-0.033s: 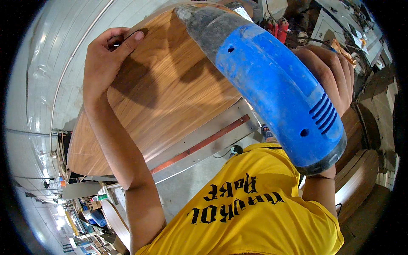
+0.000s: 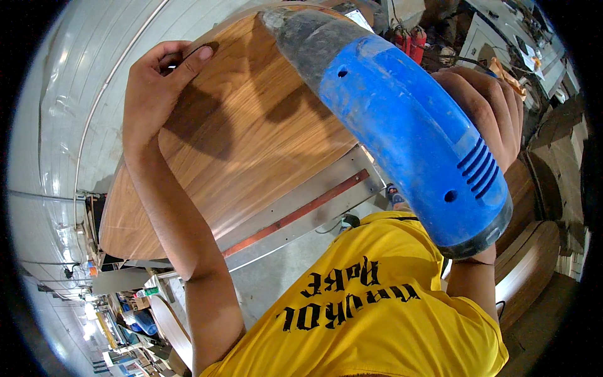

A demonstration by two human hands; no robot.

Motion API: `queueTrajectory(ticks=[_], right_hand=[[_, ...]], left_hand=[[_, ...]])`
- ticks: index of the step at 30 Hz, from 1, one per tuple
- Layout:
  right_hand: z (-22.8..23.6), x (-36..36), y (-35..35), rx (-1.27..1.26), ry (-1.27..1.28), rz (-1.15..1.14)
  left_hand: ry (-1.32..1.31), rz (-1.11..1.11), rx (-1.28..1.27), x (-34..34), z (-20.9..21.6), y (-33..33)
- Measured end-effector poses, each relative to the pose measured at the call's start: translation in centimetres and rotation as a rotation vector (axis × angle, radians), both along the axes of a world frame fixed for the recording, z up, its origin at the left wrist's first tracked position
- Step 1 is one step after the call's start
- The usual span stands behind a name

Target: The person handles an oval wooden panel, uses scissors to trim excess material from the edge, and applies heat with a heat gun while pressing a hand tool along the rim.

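Observation:
A blue heat gun (image 2: 408,132) with a dusty dark nozzle end fills the upper right, slanting across the view. My right hand (image 2: 487,113) is closed around it on the far side; its handle is hidden behind the body. The nozzle end points to the far rim of a rounded wood-grain board (image 2: 270,163); whether they touch I cannot tell. At the board's far left rim, my left hand (image 2: 160,81) grips the edge, thumb on the top face, the other fingers curled over the side. A thin dark line shows beside the thumb.
A metal rail with a reddish strip (image 2: 295,217) runs along the board's near side. Red fire extinguishers (image 2: 411,44) stand behind the heat gun. More rounded wood-grain boards (image 2: 527,264) lie at the right. A cluttered workshop area stretches off at lower left, and a pale wall rises at left.

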State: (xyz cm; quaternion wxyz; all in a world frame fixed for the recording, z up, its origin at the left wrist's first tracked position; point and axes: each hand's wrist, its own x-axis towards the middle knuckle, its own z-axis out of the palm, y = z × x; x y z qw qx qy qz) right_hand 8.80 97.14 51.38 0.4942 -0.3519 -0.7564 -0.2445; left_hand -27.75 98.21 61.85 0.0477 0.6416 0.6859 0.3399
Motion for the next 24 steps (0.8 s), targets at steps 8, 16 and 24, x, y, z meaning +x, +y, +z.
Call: queueTrajectory(ticks=[8, 16, 24], right_hand=[[-0.4, -0.3, 1.1, 0.160, 0.100, -0.018], [-1.1, 0.3, 0.8, 0.095, 0.101, -0.071], [-2.5, 1.5, 0.6, 0.030, 0.113, -0.161]], left_hand=[[-0.007, 0.019, -0.005, -0.1, 0.1, 0.2], [0.020, 0.061, -0.027, 0.2, 0.2, -0.1], [0.011, 0.063, -0.031, 0.3, 0.3, -0.4]])
